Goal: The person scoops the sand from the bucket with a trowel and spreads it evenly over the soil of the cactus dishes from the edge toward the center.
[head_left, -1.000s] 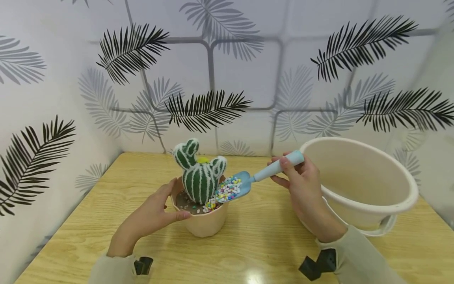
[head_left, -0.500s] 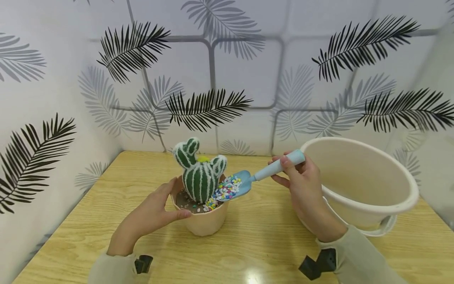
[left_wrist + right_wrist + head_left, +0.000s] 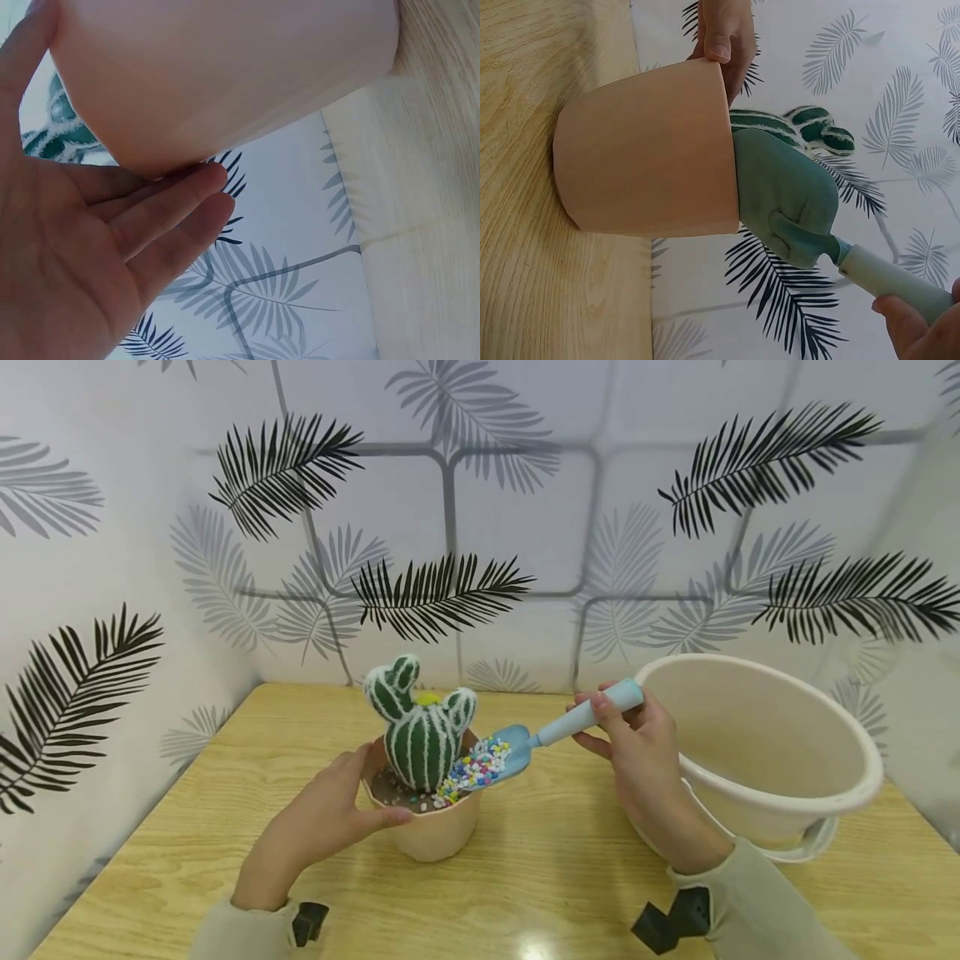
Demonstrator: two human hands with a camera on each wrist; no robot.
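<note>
Left of the pot (image 3: 435,835), the left hand (image 3: 322,814) grips its rim, thumb and fingers spread; slackening could let the pot tip on the table (image 3: 547,843). Over its right rim, granules (image 3: 480,764) could spill if the scoop (image 3: 555,729) rolls. Right of the pot, the right hand (image 3: 641,747) pinches the scoop's handle.

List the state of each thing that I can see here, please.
Left hand: holds the flowerpot at its rim.
Right hand: grips the scoop's handle.
Flowerpot: upright on the table.
Scoop: loaded, slanting down toward the flowerpot.
Colored pebbles: some on the scoop, some in the flowerpot.
Cactus: standing in the flowerpot.
White tub: uncovered.
</note>
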